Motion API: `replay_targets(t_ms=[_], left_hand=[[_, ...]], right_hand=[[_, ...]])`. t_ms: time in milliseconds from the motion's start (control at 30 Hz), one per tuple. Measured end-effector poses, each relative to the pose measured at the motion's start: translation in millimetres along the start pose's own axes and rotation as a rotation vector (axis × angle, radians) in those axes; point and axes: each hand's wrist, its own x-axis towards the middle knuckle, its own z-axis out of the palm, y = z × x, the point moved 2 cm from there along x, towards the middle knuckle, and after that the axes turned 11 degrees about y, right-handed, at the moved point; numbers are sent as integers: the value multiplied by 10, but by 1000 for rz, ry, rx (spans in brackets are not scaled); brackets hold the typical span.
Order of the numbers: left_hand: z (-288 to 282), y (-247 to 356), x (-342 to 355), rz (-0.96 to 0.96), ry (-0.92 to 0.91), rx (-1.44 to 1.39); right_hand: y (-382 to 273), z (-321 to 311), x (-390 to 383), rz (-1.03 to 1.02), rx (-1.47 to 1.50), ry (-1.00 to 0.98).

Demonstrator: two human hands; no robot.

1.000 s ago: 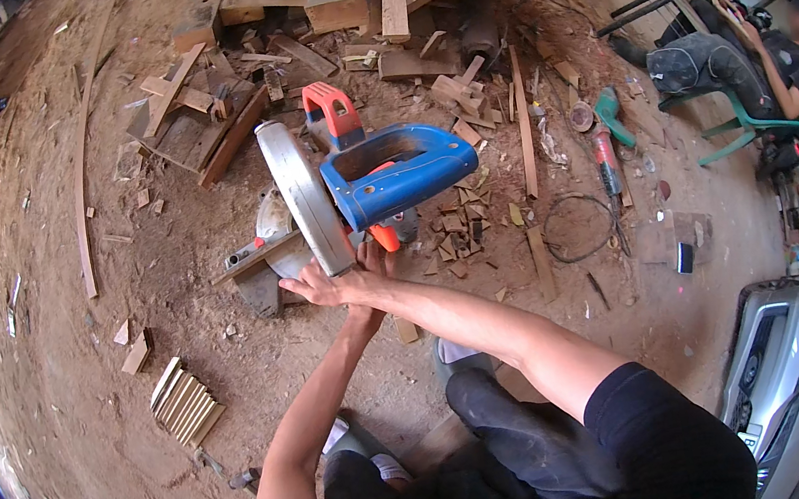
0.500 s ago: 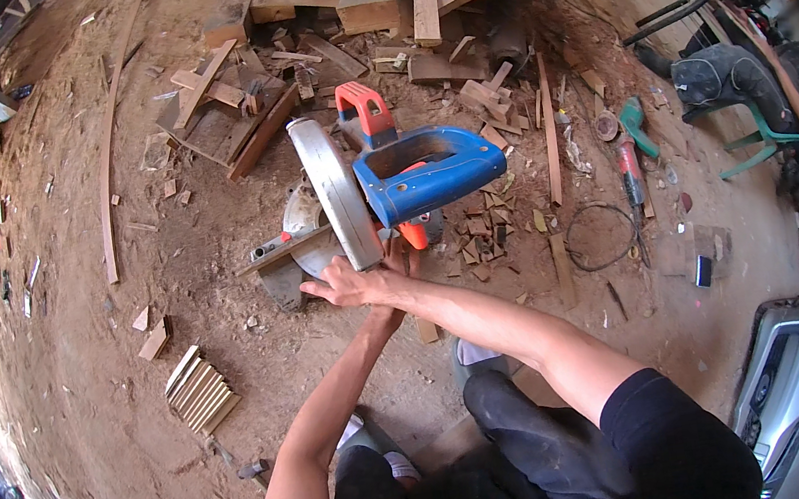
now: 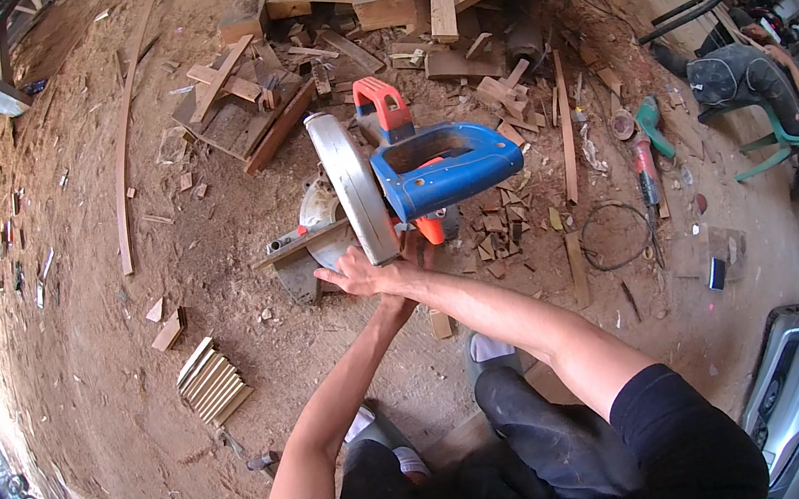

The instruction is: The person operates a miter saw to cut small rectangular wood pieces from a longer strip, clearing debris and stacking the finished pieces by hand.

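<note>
Your saw (image 3: pixel 412 192) stands mid-scene. Your right hand (image 3: pixel 356 274), thumb spread, is by its near left side; your left hand (image 3: pixel 413 251), crossed beneath, is mostly hidden. I can't tell either grip. A dropping saw head could cut you.
</note>
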Motion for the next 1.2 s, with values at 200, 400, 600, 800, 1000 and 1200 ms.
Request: replay_targets(t_ms=[200,400,600,800,1000,1200], left_hand=[[-254,129,-69,-30,-129,215],[-311,-43,-210,-258,-208,-65],[-270,319,-148,24,-151,172],[-334,240,-42,-119,-217,113],[-143,243,-36,65,-139,85],[-153,151,-24,135,-83,242]], right_hand=[[80,-581,422,703,512,-559],[84,-881,407,1016,777,-417],[126,-415,109,1023,730,-330],[71,-723,316,1014,715,-351],[106,-120,29,472,349,-233],[-120,-44,115,277,476,-210]])
